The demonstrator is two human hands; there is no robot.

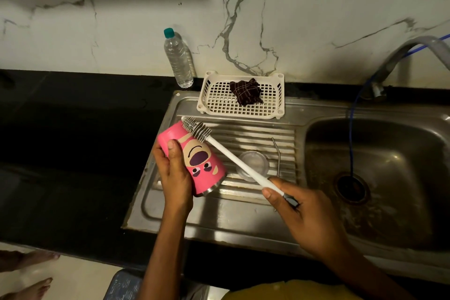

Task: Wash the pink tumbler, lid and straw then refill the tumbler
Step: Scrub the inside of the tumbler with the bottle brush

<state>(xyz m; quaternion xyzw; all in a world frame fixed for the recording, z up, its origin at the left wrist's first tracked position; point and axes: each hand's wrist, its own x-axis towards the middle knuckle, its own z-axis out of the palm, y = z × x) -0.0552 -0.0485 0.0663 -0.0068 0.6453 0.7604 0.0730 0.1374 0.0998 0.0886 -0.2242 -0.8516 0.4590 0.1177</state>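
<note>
tumbler [202,163] 1 | brush [226,152] 1 | lid [256,159] 1 | straw [278,161] 1 | bottle [179,61] 1 | basket [214,102] 1

Both forearms [163,238] are bare. The left hand [174,173] and right hand [304,212] have short, plain thumbnails. A mustard-yellow garment [292,291] shows along the bottom edge, right of centre.

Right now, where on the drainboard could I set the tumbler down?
The drainboard front, between lid and near edge, is bare; so is the black counter left of the bottle. Crowded: lid and straw on the ribs, cloth in the basket behind.
</note>
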